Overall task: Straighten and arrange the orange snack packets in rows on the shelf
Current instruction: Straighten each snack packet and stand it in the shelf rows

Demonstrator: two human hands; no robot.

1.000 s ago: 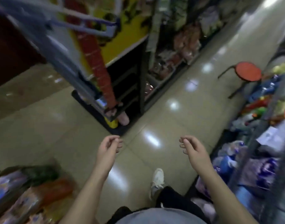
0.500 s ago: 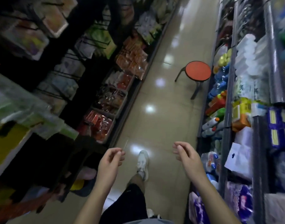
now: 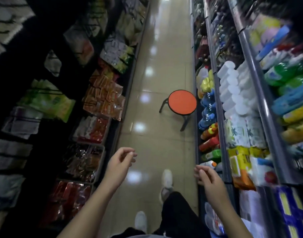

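The orange snack packets (image 3: pixel 104 98) lie in an uneven cluster on a low shelf on the left side of the aisle, well ahead of my hands. My left hand (image 3: pixel 120 163) hovers over the floor near the left shelf edge, fingers loosely curled and apart, holding nothing. Beside the right-hand shelving floats my right hand (image 3: pixel 208 180), also loosely curled and empty. Neither hand touches any packet.
A round orange stool (image 3: pixel 182 102) stands in the aisle ahead, close to the right shelves. Red and dark snack packets (image 3: pixel 89 158) fill bins on the left; bottles and cleaning goods (image 3: pixel 210 134) line the right. My white shoes (image 3: pixel 166 180) are on the glossy tiled floor.
The view has swung from the aisle's end to looking straight down it, and I have stepped forward. The stool and orange packets are nearer. Both hands stay raised and empty.
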